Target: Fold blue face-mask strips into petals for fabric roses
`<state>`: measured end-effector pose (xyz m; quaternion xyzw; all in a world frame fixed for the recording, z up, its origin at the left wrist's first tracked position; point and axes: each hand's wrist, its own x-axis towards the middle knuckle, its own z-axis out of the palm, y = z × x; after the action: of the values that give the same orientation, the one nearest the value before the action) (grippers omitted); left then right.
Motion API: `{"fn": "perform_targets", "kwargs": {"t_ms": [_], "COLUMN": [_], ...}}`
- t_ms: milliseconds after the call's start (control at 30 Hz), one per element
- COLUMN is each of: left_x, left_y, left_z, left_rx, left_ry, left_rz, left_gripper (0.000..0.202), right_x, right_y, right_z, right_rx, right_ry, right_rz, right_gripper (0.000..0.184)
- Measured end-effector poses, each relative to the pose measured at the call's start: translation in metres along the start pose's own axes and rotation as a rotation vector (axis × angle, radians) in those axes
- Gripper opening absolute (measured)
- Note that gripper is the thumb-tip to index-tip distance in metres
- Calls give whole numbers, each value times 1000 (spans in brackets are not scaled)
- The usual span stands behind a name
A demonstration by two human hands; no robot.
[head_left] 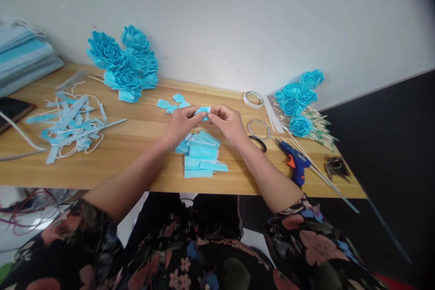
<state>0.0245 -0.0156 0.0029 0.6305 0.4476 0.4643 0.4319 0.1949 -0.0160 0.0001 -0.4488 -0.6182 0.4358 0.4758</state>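
Note:
Between my two hands is a small piece of light-blue fabric (203, 110), pinched at both sides above the middle of the table. My left hand (183, 122) grips its left side between thumb and fingers. On its right side, my right hand (228, 121) holds it the same way, thumb tip near the lower edge. Just below the hands lies a loose pile of blue fabric pieces (203, 150). Several small folded blue pieces (163, 103) rest beyond my left hand. The fingers partly cover the held piece, so its exact fold cannot be made out.
Blue fabric flowers (127, 65) stand at the back left, with more flowers (299, 97) at the right. Cut strips and cords (73, 122) lie left. Tape rolls (253, 99), a blue glue gun (296, 159) and thin sticks (322, 174) lie right. Stacked face masks (25, 59) sit far left.

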Motion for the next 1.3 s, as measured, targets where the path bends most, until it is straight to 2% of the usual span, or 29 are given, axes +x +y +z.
{"fn": "perform_targets", "kwargs": {"t_ms": [233, 433, 600, 767, 967, 1300], "left_x": [0, 0, 2, 5, 3, 4], "left_y": [-3, 1, -3, -5, -1, -5], "left_z": [2, -2, -1, 1, -1, -2], "left_rx": [81, -28, -160, -263, -237, -134], "left_ry": [85, 65, 108, 99, 48, 59], "left_rz": [140, 61, -45, -121, -90, -47], "left_gripper": [20, 37, 57, 52, 40, 50], "right_x": [0, 1, 1, 0, 1, 1], "right_y": [-5, -2, 0, -2, -2, -5], "right_z": [0, -2, -2, -1, -1, -1], "right_rx": [-39, -27, -35, -37, -11, 0], "right_ry": [20, -3, -8, -8, -20, -6], "right_rz": [35, 26, 20, 27, 27, 49], "right_gripper": [18, 20, 19, 18, 19, 21]}}
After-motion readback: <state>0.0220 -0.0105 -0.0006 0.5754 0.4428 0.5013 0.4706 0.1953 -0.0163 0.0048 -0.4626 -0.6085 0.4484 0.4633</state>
